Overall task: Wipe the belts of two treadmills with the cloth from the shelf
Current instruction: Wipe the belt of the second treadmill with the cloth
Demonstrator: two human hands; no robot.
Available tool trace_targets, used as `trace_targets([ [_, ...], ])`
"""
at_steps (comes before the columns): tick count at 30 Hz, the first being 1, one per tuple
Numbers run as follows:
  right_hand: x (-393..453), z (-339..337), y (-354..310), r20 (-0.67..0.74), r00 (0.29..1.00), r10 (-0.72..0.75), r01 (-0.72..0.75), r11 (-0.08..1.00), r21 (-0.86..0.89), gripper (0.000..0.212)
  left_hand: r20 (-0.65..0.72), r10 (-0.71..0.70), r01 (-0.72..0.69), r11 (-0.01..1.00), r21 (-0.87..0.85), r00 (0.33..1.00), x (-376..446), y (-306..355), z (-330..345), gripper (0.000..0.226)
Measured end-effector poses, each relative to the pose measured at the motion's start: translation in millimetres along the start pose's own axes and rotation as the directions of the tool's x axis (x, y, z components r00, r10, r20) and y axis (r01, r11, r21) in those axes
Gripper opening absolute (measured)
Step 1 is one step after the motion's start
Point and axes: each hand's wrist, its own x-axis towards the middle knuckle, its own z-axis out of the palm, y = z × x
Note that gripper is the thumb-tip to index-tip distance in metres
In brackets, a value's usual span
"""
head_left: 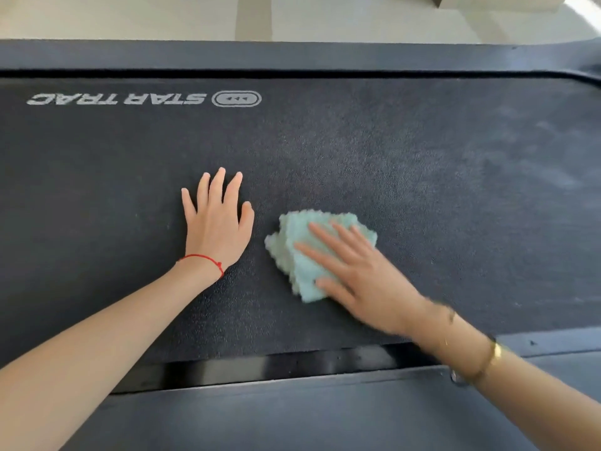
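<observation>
Pressing flat on the treadmill belt w/ both hands, you're leaning over it from the side. Your left hand is lying palm down on the bare belt, fingers straight and spread, gripping nothing. A red string bracelet is sitting round that wrist.

Your right hand is resting on the cloth, fingers extended and lying across its top, pushing it down onto the belt rather than curling round it. The hand's looking blurred, esp. toward the wrist, so finer finger detail can't be told. A gold bangle is showing on the right forearm, w/ a second thin band nearer the wrist, too blurred to name.

The cloth is pale mint green, folded into several layers w/ zigzag edges, lying on the belt just right of your left hand, not touching it. Its left and near corners are sticking out from under your fingers.

The belt is dark grey and textured, w/ a white STAR TRAC logo printed near the far edge, reading upside down from where you're standing. Paler dusty smears are showing on the belt's right part. The dark side rail is running along the far side, another rail on the near side under your forearms. Beyond the far rail, light floor is showing.
</observation>
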Motion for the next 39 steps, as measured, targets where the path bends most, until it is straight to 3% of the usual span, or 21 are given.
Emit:
trace_targets([
  [3,-41.1,0.4,-32.0,0.074,0.985,-0.155,0.153,0.988,0.035,0.053,-0.010,-0.011,0.011,1.000,-0.015,1.000,-0.2,2.1,1.1,0.054],
  [6,-43.4,-0.6,-18.8,0.059,0.987,-0.149,0.146,0.988,0.048,0.053,-0.007,-0.012,0.012,1.000,-0.009,1.000,-0.7,2.4,0.0,0.054],
  [9,-6.1,1.2,30.7,-0.051,0.995,0.082,-0.081,0.996,0.029,0.054,0.004,-0.011,0.011,1.000,-0.006,1.000,-1.6,3.3,-1.4,0.055],
  [11,19.7,-2.2,63.3,-0.120,0.938,0.324,-0.318,0.946,0.065,0.060,0.016,-0.017,0.016,1.000,0.002,1.000,-1.9,3.9,-2.1,0.055],
  [13,34.6,-2.0,69.3,-0.144,0.881,0.450,-0.445,0.893,0.072,0.064,0.021,-0.019,0.019,1.000,0.006,1.000,-1.7,4.2,-2.6,0.055],
  [15,31.5,3.4,47.5,-0.143,0.908,0.393,-0.389,0.919,0.055,0.063,0.023,-0.017,0.017,1.000,0.005,1.000,-2.4,4.1,-2.5,0.055],
  [18,-5.2,6.1,0.1,-0.082,0.991,0.109,-0.107,0.994,0.036,0.053,0.007,-0.008,0.008,1.000,0.001,1.000,-2.7,2.9,-1.7,0.055],
  [21,-31.5,1.9,-9.8,-0.027,0.999,-0.046,0.048,0.995,0.085,0.052,-0.004,-0.005,0.005,1.000,0.001,1.000,-2.8,2.5,-0.9,0.055],
  [24,-13.3,0.4,25.5,-0.051,0.999,0.008,-0.003,0.996,0.093,0.051,0.009,-0.005,0.005,1.000,0.012,1.000,-5.7,4.7,-1.4,0.055],
  [26,13.4,-1.0,52.8,-0.109,0.981,0.162,-0.151,0.983,0.105,0.053,0.024,0.000,0.000,1.000,0.024,1.000,-10.2,5.8,-2.3,0.057],
  [30,51.2,-2.4,71.0,-0.178,0.868,0.464,-0.450,0.886,0.115,0.050,0.043,0.027,-0.028,0.999,0.017,0.999,-22.1,9.7,-4.0,0.057],
  [32,42.3,-0.4,52.4,-0.174,0.880,0.441,-0.429,0.897,0.105,0.049,0.061,0.043,-0.043,0.999,0.010,0.997,-26.5,12.7,-4.7,0.058],
  [35,-3.2,0.1,8.9,-0.107,0.958,0.266,-0.259,0.963,0.076,0.050,0.077,0.081,-0.082,0.997,0.004,0.994,-25.8,19.1,-4.8,0.058],
  [39,-45.6,-7.0,-17.1,-0.002,0.990,0.143,-0.142,0.987,0.075,0.051,0.096,0.102,-0.102,0.995,-0.009,0.990,-12.9,29.1,-3.2,0.057],
])
